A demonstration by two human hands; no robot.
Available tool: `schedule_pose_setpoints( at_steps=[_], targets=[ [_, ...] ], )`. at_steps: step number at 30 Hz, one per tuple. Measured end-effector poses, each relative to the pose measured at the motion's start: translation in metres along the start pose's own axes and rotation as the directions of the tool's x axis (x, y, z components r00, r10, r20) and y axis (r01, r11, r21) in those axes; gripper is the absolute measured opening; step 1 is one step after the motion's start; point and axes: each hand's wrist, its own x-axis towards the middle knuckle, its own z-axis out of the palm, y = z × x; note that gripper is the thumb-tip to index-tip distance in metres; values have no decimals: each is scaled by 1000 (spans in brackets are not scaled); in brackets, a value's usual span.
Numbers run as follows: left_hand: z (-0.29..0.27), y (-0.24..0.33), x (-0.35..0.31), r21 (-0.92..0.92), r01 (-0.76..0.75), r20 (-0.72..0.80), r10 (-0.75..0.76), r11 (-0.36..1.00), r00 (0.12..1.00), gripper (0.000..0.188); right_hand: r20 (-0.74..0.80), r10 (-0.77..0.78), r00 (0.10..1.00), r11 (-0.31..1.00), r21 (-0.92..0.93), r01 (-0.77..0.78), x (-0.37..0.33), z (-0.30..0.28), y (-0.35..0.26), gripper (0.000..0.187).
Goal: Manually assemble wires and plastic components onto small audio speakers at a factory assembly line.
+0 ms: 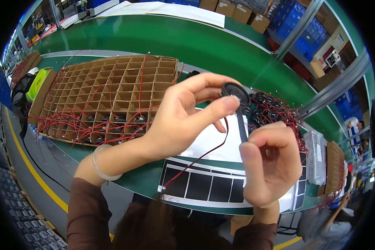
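My left hand [181, 114] grips a small round black speaker [234, 91] between thumb and fingers. A thin red and black wire [201, 156] hangs from the speaker and curves down to the left. With thumb and forefinger, my right hand [275, 162] pinches the lower end of a narrow black strip [241, 124]. The strip's upper end meets the speaker's rim by my left thumb. Beneath my hands lie a white sheet [214, 143] and another sheet with black rectangular pieces [199, 186], partly hidden by my right hand.
A cardboard box with dividers [108, 89] stands at left, with wired speakers in its near cells. Several loose speakers [262, 106] with tangled red wires are piled at right. Beyond them are clear plastic trays [316, 156]. A green conveyor belt [154, 35] runs along the far side.
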Motion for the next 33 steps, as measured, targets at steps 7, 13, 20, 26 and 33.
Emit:
schedule_pose_setpoints(
  at_steps=[7, 13, 20, 26, 33],
  targets=[
    [-2, 6, 1, -103, 59, 85, -51, 993, 995, 47, -88, 237, 968, 970, 78, -230, 7, -14, 7, 10],
    [-1, 9, -1, -136, 97, 153, -76, 986, 985, 51, -80, 240, 968, 966, 115, -230, 7, -14, 7, 10],
    [3, 10, -3, -117, 97, 183, -75, 988, 980, 58, -76, 209, 975, 972, 129, -198, 6, -14, 9, 9],
    [3, 14, -4, -103, 153, 178, -133, 983, 975, 61, -68, 245, 967, 956, 181, -229, 7, -13, 8, 8],
    [2, 13, -2, -96, 161, 235, -135, 982, 963, 60, -10, 225, 974, 970, 101, -223, 7, -15, 4, 8]
  ],
)
